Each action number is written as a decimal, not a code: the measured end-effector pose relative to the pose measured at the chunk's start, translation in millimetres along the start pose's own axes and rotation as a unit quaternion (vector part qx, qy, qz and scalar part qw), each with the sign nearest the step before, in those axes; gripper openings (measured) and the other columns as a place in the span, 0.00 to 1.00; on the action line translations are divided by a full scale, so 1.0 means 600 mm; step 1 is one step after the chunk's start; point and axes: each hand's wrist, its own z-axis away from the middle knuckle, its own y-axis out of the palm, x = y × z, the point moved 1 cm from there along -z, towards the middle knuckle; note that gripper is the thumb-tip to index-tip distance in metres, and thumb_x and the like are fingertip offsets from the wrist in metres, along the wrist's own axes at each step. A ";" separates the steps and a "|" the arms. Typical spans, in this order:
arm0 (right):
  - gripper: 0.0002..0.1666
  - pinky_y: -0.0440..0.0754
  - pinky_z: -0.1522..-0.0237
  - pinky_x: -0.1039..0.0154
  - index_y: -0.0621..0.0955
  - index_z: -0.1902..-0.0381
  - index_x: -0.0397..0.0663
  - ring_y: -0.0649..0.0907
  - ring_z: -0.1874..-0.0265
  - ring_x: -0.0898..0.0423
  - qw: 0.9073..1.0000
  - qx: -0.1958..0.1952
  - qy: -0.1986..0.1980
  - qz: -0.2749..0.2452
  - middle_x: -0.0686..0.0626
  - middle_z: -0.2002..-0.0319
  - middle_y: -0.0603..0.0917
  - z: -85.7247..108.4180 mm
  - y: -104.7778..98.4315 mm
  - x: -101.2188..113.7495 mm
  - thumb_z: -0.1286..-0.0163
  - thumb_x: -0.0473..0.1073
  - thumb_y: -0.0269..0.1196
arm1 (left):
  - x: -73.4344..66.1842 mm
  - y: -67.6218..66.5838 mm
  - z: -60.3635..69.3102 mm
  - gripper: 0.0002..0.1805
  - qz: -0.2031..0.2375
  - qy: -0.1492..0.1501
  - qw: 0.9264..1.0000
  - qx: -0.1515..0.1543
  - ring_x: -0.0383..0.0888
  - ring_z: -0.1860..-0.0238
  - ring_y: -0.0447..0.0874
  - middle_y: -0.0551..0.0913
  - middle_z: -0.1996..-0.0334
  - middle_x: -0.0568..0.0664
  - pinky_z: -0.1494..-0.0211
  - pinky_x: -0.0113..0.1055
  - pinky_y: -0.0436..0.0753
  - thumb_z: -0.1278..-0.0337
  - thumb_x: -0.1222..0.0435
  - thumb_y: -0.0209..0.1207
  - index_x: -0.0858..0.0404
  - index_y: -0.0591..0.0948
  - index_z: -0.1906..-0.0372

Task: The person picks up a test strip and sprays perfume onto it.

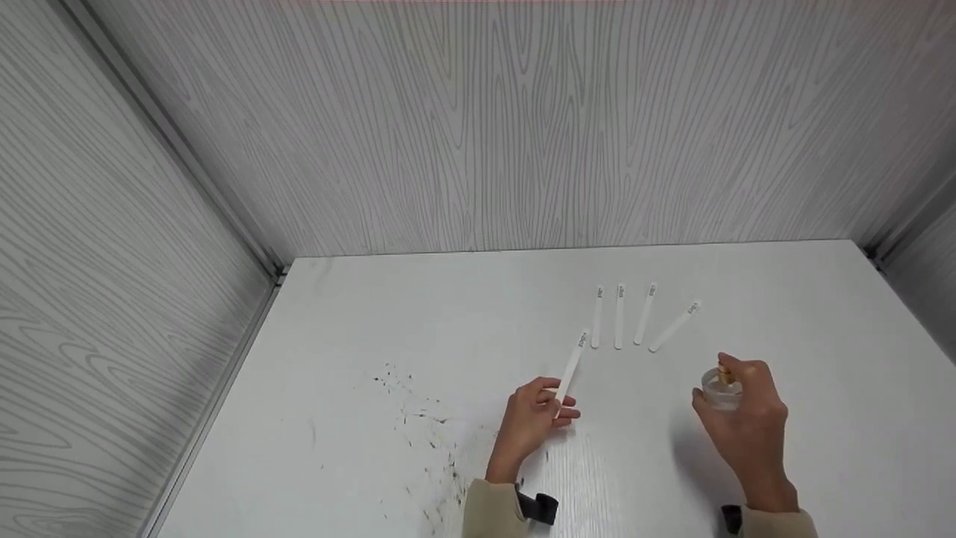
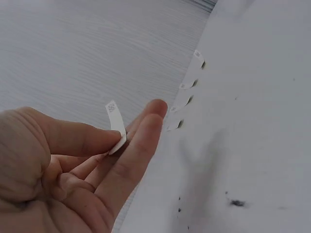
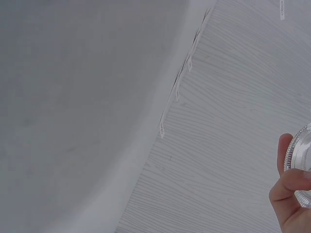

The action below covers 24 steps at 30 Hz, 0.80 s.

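A narrow white paper test strip (image 1: 571,371), printed at its far end, is pinched between the thumb and fingers of my left hand (image 1: 529,418). In the left wrist view the strip (image 2: 115,121) looks slightly bent and points up and away. To the right, my right hand (image 1: 750,418) grips a clear glass perfume bottle (image 1: 718,396) with a gold spray top (image 1: 724,373), a finger at the top. Only the ridged clear edge of the bottle (image 3: 290,158) shows in the right wrist view. Several similar strips (image 1: 619,317) lie fanned out beyond the hands.
The white tabletop (image 1: 358,314) carries dark specks and scuff marks (image 1: 433,441) left of my left hand. Grey wood-grain panels (image 1: 478,127) enclose it at the back and both sides. A black strap (image 1: 538,508) hangs at my left wrist.
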 end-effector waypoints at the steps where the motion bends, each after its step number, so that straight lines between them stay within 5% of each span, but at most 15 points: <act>1: 0.35 0.65 0.48 0.85 0.76 0.50 0.28 0.82 0.61 0.40 1.000 -0.002 0.001 -0.001 0.33 0.60 0.80 0.001 0.000 0.001 0.60 0.14 0.71 | 0.001 0.004 0.001 0.17 0.006 -0.004 1.000 0.005 0.52 0.58 0.90 0.87 0.59 0.59 0.55 0.36 0.88 0.29 0.79 0.49 0.79 0.73 0.39; 8: 0.35 0.65 0.49 0.85 0.77 0.50 0.27 0.80 0.61 0.48 1.000 0.003 0.007 0.004 0.33 0.61 0.79 0.003 0.004 0.000 0.61 0.14 0.71 | 0.005 0.034 0.002 0.18 0.011 0.004 0.999 0.032 0.52 0.64 0.91 0.87 0.58 0.62 0.61 0.35 0.89 0.30 0.80 0.49 0.79 0.74 0.38; 14: 0.36 0.64 0.49 0.85 0.77 0.51 0.29 0.82 0.63 0.41 1.000 0.006 -0.008 -0.003 0.34 0.62 0.79 0.003 0.010 -0.001 0.63 0.13 0.72 | -0.001 0.055 0.004 0.18 0.002 0.019 0.999 0.043 0.51 0.68 0.91 0.87 0.59 0.63 0.65 0.34 0.89 0.31 0.80 0.49 0.78 0.75 0.39; 24: 0.38 0.63 0.50 0.86 0.77 0.50 0.31 0.83 0.62 0.41 1.000 0.022 -0.005 0.007 0.36 0.62 0.79 0.007 0.009 -0.001 0.63 0.15 0.74 | -0.012 0.066 0.011 0.18 -0.008 0.026 0.999 0.040 0.49 0.69 0.91 0.86 0.65 0.58 0.65 0.32 0.88 0.30 0.79 0.51 0.77 0.76 0.39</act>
